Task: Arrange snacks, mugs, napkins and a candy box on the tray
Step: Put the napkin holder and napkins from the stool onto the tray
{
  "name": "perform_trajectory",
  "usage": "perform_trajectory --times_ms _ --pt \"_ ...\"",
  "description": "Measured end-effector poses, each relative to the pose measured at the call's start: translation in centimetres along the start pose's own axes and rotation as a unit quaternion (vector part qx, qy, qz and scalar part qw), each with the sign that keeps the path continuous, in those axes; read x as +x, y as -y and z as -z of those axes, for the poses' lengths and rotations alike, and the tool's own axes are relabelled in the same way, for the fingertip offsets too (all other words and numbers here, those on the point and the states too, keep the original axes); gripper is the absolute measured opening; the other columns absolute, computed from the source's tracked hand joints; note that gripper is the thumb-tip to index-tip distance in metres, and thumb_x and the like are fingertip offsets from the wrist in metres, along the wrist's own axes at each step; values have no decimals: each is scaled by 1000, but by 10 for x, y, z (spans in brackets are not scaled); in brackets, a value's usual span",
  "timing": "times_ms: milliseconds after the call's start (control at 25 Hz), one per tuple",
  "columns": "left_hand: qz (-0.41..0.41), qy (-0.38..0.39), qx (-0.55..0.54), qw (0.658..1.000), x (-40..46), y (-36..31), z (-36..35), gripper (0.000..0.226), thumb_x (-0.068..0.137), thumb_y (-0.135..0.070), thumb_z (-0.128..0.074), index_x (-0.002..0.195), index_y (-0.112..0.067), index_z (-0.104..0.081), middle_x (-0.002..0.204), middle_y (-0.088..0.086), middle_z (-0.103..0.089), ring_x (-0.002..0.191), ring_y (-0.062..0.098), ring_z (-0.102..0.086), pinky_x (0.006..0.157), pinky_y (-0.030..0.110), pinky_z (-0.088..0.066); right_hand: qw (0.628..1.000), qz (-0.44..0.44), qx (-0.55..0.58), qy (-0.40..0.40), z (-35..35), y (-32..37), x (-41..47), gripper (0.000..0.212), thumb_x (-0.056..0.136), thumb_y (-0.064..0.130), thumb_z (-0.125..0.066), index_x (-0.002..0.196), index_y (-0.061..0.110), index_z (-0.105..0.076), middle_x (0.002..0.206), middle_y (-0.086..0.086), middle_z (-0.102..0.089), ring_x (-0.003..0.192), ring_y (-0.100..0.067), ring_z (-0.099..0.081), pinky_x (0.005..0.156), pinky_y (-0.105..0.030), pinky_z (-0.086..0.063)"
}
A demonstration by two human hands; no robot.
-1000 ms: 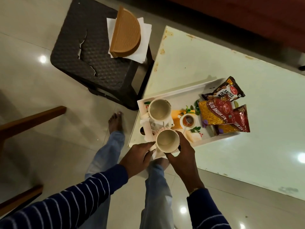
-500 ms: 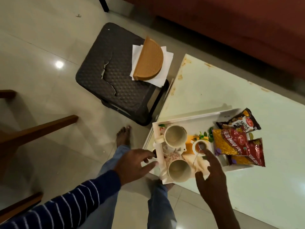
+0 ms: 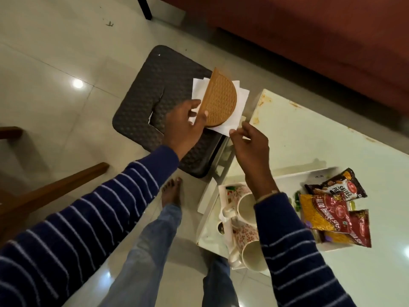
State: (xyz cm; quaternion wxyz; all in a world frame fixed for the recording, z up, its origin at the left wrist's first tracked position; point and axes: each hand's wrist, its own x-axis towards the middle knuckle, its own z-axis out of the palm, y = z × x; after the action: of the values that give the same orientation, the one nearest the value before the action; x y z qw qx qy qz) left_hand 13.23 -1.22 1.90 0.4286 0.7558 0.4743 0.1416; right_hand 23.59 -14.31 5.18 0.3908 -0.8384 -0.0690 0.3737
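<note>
Left hand (image 3: 183,127) grips half-round holder (image 3: 220,99), flat edge running away; right hand (image 3: 250,142) pinches napkins (image 3: 230,127).

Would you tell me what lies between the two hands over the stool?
In the head view, the white napkins and the half-round woven holder lie between the left hand and the right hand.

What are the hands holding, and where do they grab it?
The left hand grips the half-round brown holder by its straight edge. The right hand pinches the near corner of the white napkins under it, on the dark stool.
</note>
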Motion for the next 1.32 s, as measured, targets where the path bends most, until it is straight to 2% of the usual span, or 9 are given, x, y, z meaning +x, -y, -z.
perform_trajectory --times_ms 120,240,360,480,600,840,1000,1200,1320 --pt "-48 29 23 998 33 -8 -9 43 96 -35 -60 133 -16 -54 134 4 -58 113 12 -56 80 16 -46 999 -41 24 -14 -25 16 24 58 93 40 -66 144 17 -52 133 2 -65 103 -5 -58 88 -21 -46" --pt "-114 79 83 987 74 -16 -13 45 98 -28 -57 140 -15 -48 144 8 -49 129 23 -48 103 37 -46 995 -55 33 -72 -42 20 33 43 92 35 -67 130 15 -66 105 7 -75 88 -3 -64 98 -31 -53" --pt "-109 186 155 964 115 -21 -15 51 101 -25 -52 149 -19 -38 157 10 -31 142 27 -34 114 41 -34 988 -73 69 -120 -56 21 38 22 91 27 -69 109 17 -77 98 5 -76 82 -7 -67 85 -31 -56" --pt "-144 226 147 952 132 -21 -13 38 101 -22 -50 137 -13 -52 139 11 -53 130 25 -48 108 34 -41 975 -114 156 -113 -66 23 41 4 89 28 -73 85 27 -75 89 11 -73 83 -6 -67 69 -18 -50" --pt "-179 189 134 956 136 -19 5 25 100 -24 -54 117 -8 -63 116 10 -64 107 21 -60 92 28 -49 972 -115 188 -76 -68 29 35 17 88 37 -72 73 33 -66 84 26 -64 83 3 -61 57 -6 -41" --pt "-187 277 43 941 129 -9 73 21 87 -25 -71 102 -12 -64 134 4 -60 122 12 -57 99 36 -53 987 78 136 -45 -52 27 -1 13 94 32 -67 93 21 -58 96 8 -66 94 -7 -66 75 -15 -55" --pt "-227 385 72 892 104 -32 85 71 68 -43 -84 127 -22 -49 122 -20 -53 118 2 -53 97 23 -49 975 193 53 -99 -17 17 -43 32 89 27 -74 107 29 -47 105 17 -61 102 1 -63 79 -12 -55" --pt "-416 378 179 807 38 -78 6 55 75 -30 -83 125 -28 -61 120 -3 -64 116 19 -48 97 39 -43 979 136 -35 -151 53 -43 -93 61 81 18 -81 130 31 -48 128 11 -60 118 -6 -59 96 -24 -50" --pt "-423 418 133 793 -18 -97 -60 54 78 -16 -81 127 -21 -61 125 0 -64 115 22 -50 95 35 -46 958 118 -130 -227 98 -96 -119 55 79 20 -82 129 15 -59 121 3 -64 112 -16 -60 92 -33 -49"
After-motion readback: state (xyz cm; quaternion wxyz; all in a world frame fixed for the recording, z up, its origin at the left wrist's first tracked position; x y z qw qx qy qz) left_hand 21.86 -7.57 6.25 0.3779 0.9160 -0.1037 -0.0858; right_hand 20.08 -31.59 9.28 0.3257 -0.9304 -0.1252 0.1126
